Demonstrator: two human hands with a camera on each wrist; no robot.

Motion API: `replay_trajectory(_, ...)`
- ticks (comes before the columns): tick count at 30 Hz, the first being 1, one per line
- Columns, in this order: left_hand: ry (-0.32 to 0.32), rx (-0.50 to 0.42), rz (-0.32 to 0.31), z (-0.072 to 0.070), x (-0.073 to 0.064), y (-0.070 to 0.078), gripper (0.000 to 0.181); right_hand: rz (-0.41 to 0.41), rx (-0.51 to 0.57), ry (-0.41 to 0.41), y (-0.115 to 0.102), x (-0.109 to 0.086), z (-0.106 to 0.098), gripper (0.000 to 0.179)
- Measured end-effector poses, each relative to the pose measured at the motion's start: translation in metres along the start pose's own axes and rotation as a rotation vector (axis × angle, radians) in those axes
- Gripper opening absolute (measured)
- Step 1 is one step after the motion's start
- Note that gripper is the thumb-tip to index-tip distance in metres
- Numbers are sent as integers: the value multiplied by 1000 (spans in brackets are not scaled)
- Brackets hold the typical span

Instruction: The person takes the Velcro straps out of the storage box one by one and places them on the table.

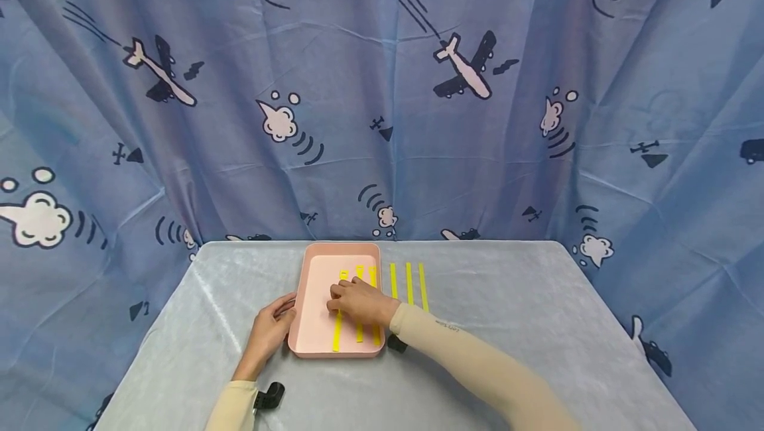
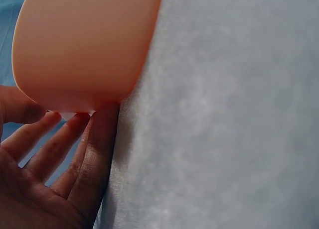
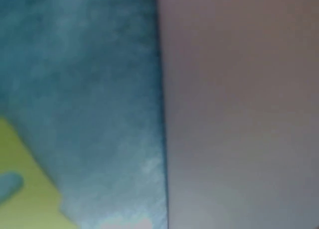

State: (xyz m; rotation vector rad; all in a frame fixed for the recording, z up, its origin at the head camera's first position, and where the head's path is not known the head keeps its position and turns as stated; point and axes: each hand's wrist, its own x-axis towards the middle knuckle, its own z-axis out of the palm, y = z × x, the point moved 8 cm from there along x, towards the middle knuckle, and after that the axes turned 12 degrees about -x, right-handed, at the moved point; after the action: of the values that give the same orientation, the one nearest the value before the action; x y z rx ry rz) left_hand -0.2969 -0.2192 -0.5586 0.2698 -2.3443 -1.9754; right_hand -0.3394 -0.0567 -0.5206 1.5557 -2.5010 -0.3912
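My left hand [image 1: 270,333] rests against the left outer wall of a pink tray [image 1: 312,325]. In the left wrist view its fingers [image 2: 102,134] reach out to that wall, the thumb near the rim. Over the inside of the tray, my right hand [image 1: 358,300] has its fingers curled down at the leftmost yellow strip [image 1: 337,335], hiding its middle. Two more yellow strips, a middle strip [image 1: 360,331] and a right strip [image 1: 373,276], lie lengthwise in the tray, partly beneath the hand. Small cut-outs show at their far ends.
Beside the tray on the right, several yellow strips [image 1: 409,283] lie side by side on the grey cloth-covered table [image 1: 507,311]. A blue patterned curtain [image 1: 382,172] hangs behind the table. The right wrist view shows a blurred yellow piece [image 3: 30,189] next to the tray wall [image 3: 239,114].
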Motion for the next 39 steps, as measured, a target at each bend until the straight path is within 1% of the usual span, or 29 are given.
replay_trajectory(5, -4, -5, -1, 1, 1, -2, 40, -26, -35, 21, -2, -1, 1, 14)
replay_trajectory(10, -4, -12, 3, 1, 1, -2, 40, -25, -17, -7, -2, 1, 6, 18)
replay_trajectory(15, -3, -2, 3, 1, 2, -2, 41, -50, -40, -26, -4, 1, 8, 18)
replay_trajectory(23, 4, 8, 12, 1, 2, 0, 40, -96, -95, 18, -7, 1, 6, 15)
replay_trajectory(27, 4, 22, 17, 0, 2, 1, 41, -90, -86, 15, -6, 2, 4, 16)
replay_trajectory(30, 0, 26, 26, 0, 2, 3, 41, -84, -50, -2, -5, 2, 3, 18)
replay_trajectory(34, -3, 19, 27, 1, 1, 3, 41, -101, -10, -13, -8, 0, 3, 19)
replay_trajectory(39, 1, 14, 38, 1, 0, 4, 40, -113, -19, -15, -10, 1, 3, 18)
